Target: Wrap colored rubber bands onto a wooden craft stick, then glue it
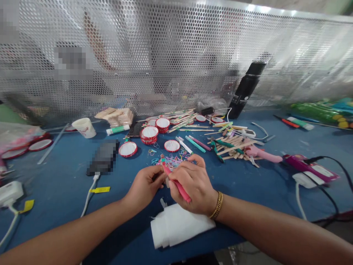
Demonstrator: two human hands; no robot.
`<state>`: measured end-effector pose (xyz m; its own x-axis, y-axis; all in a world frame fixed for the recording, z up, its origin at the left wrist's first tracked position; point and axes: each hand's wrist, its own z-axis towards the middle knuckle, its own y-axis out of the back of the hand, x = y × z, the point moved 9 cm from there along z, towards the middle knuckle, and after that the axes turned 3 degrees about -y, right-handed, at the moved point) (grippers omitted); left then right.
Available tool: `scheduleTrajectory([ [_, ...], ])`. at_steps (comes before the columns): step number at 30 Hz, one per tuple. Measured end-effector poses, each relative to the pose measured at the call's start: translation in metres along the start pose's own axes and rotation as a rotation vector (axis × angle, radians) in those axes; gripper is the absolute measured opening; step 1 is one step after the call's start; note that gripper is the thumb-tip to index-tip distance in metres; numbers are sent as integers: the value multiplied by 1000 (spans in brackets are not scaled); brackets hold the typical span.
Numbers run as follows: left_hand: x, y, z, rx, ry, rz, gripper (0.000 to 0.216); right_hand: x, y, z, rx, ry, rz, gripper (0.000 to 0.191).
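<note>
At the bottom centre of the frame a folded white cloth (pixel 179 224) lies on the blue table (pixel 55 191), just below both hands. The right hand (pixel 194 184), with a gold bracelet (pixel 217 205) at the wrist, is clenched around a pink pen (pixel 182 192) that slants up to the left at the frame's centre. The left hand (pixel 145 186) pinches the pen's shaft with its fingertips, touching the right hand. Just beyond sits a heap of coloured rubber bands (pixel 172 162), then red-rimmed round lids (pixel 128 149) and, right of centre, a pile of wooden sticks (pixel 237 145). Farther back a black bottle (pixel 245 90) leans against the perforated metal screen (pixel 176 55)
</note>
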<state>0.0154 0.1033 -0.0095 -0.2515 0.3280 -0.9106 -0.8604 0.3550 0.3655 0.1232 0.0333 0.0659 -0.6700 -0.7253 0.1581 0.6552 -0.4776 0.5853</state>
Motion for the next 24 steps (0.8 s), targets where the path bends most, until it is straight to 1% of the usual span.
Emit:
scheduleTrajectory([
  [4, 4, -1, 0, 7, 16, -2, 32, -2, 4, 2, -25, -29, -26, 4],
  [7, 4, -1, 0, 8, 11, 1, 33, -1, 6, 2, -44, -21, -20, 3],
  [12, -1, -1, -1, 9, -16, -2, 30, 1, 2, 2, -13, 3, 8, 3],
  [15, 3, 0, 0, 1, -1, -4, 31, -1, 1, 2, 1, -3, -1, 4],
  [19, 8, -1, 0, 4, 21, 7, 32, -2, 4, 2, -33, -19, -16, 4],
  [24, -2, 1, 0, -2, -15, 45, 32, 0, 2, 1, -17, 10, 6, 3],
])
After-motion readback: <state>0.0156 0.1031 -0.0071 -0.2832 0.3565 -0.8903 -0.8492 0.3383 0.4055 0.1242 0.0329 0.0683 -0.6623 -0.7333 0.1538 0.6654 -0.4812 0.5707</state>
